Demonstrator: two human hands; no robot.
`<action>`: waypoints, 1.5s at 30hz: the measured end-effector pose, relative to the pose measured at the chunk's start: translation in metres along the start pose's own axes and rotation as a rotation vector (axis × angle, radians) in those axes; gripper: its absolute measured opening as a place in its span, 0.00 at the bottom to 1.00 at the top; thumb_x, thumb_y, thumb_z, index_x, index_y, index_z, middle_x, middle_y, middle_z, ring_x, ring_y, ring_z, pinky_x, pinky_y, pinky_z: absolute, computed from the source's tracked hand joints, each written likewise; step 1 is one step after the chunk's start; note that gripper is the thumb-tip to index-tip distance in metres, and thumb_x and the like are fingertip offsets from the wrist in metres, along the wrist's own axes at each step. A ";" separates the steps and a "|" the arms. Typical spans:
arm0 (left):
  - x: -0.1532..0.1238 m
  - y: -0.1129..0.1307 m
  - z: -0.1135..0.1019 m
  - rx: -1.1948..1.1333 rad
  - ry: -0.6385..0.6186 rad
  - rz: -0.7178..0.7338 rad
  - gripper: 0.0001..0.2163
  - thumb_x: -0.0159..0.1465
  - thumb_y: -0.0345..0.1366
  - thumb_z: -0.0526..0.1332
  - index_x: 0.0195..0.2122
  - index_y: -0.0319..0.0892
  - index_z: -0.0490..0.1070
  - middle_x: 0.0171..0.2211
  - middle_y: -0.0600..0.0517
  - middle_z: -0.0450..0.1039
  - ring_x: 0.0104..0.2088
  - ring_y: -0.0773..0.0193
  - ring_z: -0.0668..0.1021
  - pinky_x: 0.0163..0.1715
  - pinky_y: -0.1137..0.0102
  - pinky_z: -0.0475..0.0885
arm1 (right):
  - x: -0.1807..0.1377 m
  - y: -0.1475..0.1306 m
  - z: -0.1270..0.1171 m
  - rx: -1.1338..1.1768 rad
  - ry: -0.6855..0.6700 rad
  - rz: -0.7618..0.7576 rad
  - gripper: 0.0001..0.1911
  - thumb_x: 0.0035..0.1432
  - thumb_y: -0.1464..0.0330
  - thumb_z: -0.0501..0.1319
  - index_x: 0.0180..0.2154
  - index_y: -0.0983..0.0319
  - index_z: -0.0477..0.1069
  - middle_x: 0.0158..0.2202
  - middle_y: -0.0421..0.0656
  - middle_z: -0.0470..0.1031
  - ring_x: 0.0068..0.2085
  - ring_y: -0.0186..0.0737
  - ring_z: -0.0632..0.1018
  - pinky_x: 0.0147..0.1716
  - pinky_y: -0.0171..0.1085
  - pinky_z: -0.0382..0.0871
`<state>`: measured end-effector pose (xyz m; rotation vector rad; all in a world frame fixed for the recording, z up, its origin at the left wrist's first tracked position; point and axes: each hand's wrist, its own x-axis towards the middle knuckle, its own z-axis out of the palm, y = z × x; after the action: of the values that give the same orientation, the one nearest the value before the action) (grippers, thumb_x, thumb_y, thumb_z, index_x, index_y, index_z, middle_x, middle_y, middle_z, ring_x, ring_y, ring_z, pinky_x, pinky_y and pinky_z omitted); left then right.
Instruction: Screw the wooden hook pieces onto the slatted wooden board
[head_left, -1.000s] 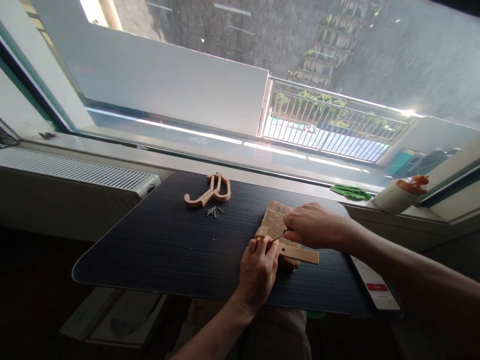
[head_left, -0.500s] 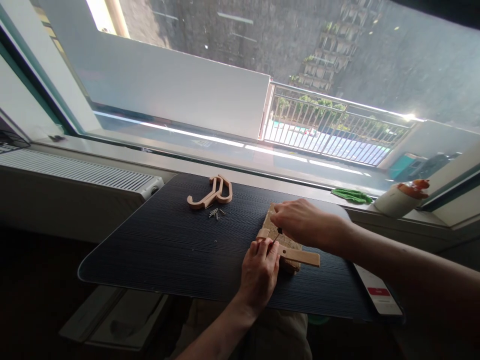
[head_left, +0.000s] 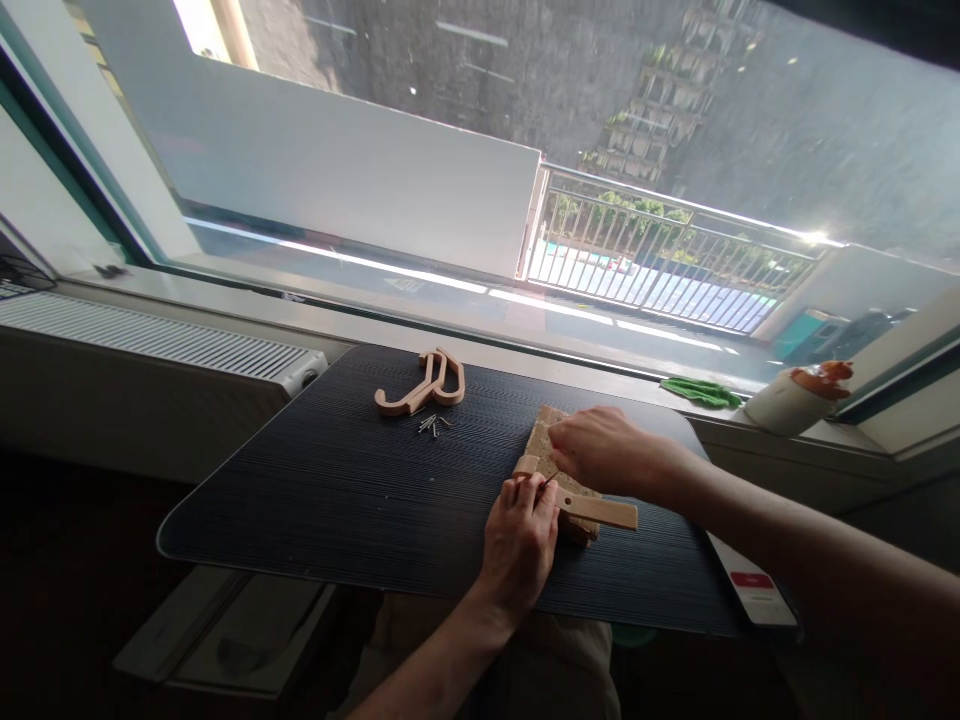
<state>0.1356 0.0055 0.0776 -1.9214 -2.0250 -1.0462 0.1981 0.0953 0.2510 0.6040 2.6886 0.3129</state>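
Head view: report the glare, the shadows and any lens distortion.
Head view: sun flares off the balcony railing and streaks the outside ledge; the room below the dark table is nearly black; the left hand and right hand at the wooden strip are backlit yet sharp; the wide lens tilts and bows the window frame.

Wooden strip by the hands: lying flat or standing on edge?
Lying flat: the strip rests broad face up across the block, its right end overhanging. The left hand and right hand meet at its left end.
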 end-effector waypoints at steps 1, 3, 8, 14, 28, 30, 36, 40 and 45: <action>0.000 0.000 -0.001 0.000 -0.002 -0.001 0.16 0.61 0.32 0.52 0.51 0.44 0.63 0.46 0.47 0.64 0.44 0.57 0.67 0.43 0.61 0.68 | -0.002 0.000 0.000 0.009 -0.002 0.001 0.11 0.55 0.65 0.54 0.34 0.63 0.71 0.33 0.47 0.74 0.34 0.42 0.75 0.29 0.35 0.63; 0.000 0.001 -0.002 0.003 -0.009 -0.004 0.16 0.62 0.32 0.52 0.51 0.43 0.63 0.46 0.47 0.64 0.44 0.57 0.67 0.43 0.61 0.68 | -0.006 0.000 0.000 0.008 -0.017 -0.018 0.10 0.52 0.66 0.57 0.36 0.63 0.70 0.34 0.47 0.74 0.35 0.42 0.75 0.29 0.35 0.63; -0.001 0.003 -0.002 0.021 -0.004 -0.019 0.16 0.61 0.31 0.52 0.51 0.43 0.63 0.46 0.47 0.64 0.44 0.58 0.67 0.43 0.61 0.68 | -0.011 -0.003 -0.004 -0.074 0.068 -0.089 0.10 0.54 0.77 0.52 0.34 0.64 0.71 0.37 0.49 0.71 0.34 0.38 0.73 0.26 0.31 0.61; -0.001 0.002 0.001 0.010 -0.003 -0.032 0.17 0.61 0.31 0.52 0.52 0.43 0.62 0.48 0.48 0.64 0.45 0.59 0.66 0.46 0.63 0.67 | -0.001 -0.002 -0.002 -0.078 0.108 -0.158 0.12 0.56 0.77 0.50 0.34 0.66 0.72 0.35 0.50 0.70 0.33 0.38 0.72 0.27 0.32 0.62; 0.000 -0.001 0.001 -0.019 -0.023 0.009 0.15 0.62 0.30 0.51 0.50 0.43 0.64 0.48 0.47 0.63 0.47 0.57 0.66 0.47 0.61 0.66 | -0.001 0.001 -0.002 0.079 -0.060 -0.016 0.12 0.54 0.65 0.56 0.37 0.63 0.73 0.33 0.48 0.75 0.36 0.42 0.75 0.31 0.34 0.63; -0.001 -0.001 0.001 -0.022 -0.029 0.006 0.15 0.62 0.30 0.51 0.50 0.43 0.63 0.48 0.47 0.63 0.47 0.57 0.66 0.48 0.61 0.66 | -0.002 -0.004 -0.009 0.031 -0.081 -0.043 0.10 0.51 0.70 0.58 0.37 0.64 0.73 0.33 0.47 0.75 0.35 0.42 0.75 0.31 0.34 0.63; -0.001 -0.001 0.001 -0.031 -0.031 -0.015 0.16 0.62 0.30 0.51 0.51 0.43 0.63 0.48 0.48 0.63 0.47 0.58 0.66 0.47 0.62 0.66 | -0.003 -0.005 -0.006 -0.123 0.102 -0.246 0.11 0.56 0.76 0.51 0.33 0.66 0.73 0.34 0.51 0.73 0.39 0.43 0.73 0.30 0.34 0.63; -0.001 -0.002 0.001 -0.031 -0.024 0.011 0.14 0.62 0.29 0.51 0.49 0.42 0.65 0.49 0.47 0.63 0.47 0.57 0.66 0.48 0.62 0.66 | 0.000 -0.005 0.002 -0.135 0.131 -0.276 0.11 0.55 0.77 0.51 0.34 0.67 0.73 0.32 0.51 0.73 0.36 0.42 0.73 0.29 0.34 0.64; 0.000 -0.004 0.004 -0.026 -0.046 0.004 0.15 0.62 0.29 0.51 0.50 0.43 0.63 0.49 0.49 0.63 0.46 0.58 0.66 0.48 0.62 0.66 | 0.000 -0.001 0.004 -0.064 0.019 -0.207 0.10 0.52 0.78 0.53 0.32 0.68 0.73 0.30 0.50 0.74 0.32 0.40 0.74 0.28 0.33 0.63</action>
<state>0.1335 0.0077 0.0732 -1.9799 -2.0403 -1.0419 0.1994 0.0942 0.2474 0.3021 2.7181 0.3484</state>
